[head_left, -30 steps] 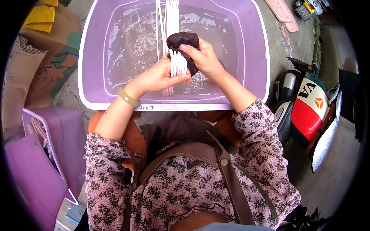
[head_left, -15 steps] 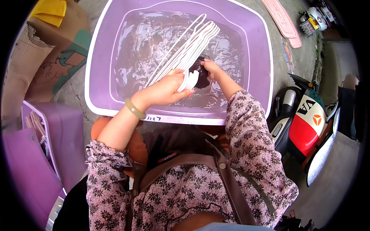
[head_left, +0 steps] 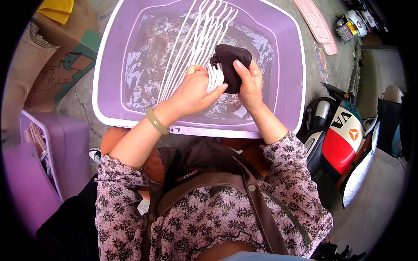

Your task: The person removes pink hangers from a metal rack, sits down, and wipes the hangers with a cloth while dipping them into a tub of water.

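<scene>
A bundle of white hangers (head_left: 193, 50) is gripped in my left hand (head_left: 193, 89), their bent ends poking out past my fingers. The hooks fan out toward the far side of the purple tub (head_left: 111, 65). My right hand (head_left: 250, 85) is closed on a dark, wet cloth (head_left: 235, 54) and presses it against the hanger ends. Both hands are above the rippling water (head_left: 143, 82) in the tub. Part of the cloth is hidden behind my right thumb and the hangers.
At left stands a purple bin (head_left: 72, 152) with more hangers inside, below a cardboard box (head_left: 65, 65) with a yellow cloth (head_left: 56, 9) on top. A red and white scooter (head_left: 342, 143) is at right. A pink lid (head_left: 315, 24) lies at the far right.
My right hand has lifted the dark cloth out of the water and brought it up to the hanger ends. The hangers have tilted more upright and spread apart.
</scene>
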Demonstrator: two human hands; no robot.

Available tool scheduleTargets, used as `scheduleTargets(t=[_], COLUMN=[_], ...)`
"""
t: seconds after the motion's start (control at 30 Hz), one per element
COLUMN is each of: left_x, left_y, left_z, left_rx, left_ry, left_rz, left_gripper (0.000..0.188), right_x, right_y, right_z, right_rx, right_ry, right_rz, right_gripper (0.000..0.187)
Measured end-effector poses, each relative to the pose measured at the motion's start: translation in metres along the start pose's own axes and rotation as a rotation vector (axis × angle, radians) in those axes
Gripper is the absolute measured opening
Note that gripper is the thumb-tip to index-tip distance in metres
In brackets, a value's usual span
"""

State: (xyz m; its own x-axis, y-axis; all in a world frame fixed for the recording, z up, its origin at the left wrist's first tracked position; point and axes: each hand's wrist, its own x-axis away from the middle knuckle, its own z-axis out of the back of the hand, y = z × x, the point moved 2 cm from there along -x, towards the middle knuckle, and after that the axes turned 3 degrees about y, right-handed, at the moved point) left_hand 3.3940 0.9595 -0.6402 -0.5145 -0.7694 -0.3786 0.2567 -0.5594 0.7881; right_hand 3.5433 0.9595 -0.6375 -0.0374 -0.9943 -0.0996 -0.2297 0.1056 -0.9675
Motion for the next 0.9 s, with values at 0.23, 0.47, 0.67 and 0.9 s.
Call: scheduleTargets(t=[0.23,0.47,0.67,0.9], left_x=[0.014,0.016,0.018,0.013], left_y=[0.011,0.024,0.024,0.028], left_z=[-0.009,-0.009,-0.012,0.011], left_rx=[0.057,0.059,0.029,0.168], left_ry=[-0.049,-0.061,-0.04,-0.051], left_rz=[-0.09,-0.14,-0.231,-0.146], left_gripper=[0.02,0.019,0.025,0.012], right_x=[-0.041,-0.105,-0.141,-0.1], right_y=[0.017,0.016,0.021,0.078], right_z=[-0.005,0.019,0.082,0.149], right_rx=[0.768,1.12,0.868,-0.238], right_ry=[-0.345,0.021,0.142,0.171], right_rz=[0.517,0.754,0.229,-0.69], right_gripper=[0.031,0.043,0.034,0.025])
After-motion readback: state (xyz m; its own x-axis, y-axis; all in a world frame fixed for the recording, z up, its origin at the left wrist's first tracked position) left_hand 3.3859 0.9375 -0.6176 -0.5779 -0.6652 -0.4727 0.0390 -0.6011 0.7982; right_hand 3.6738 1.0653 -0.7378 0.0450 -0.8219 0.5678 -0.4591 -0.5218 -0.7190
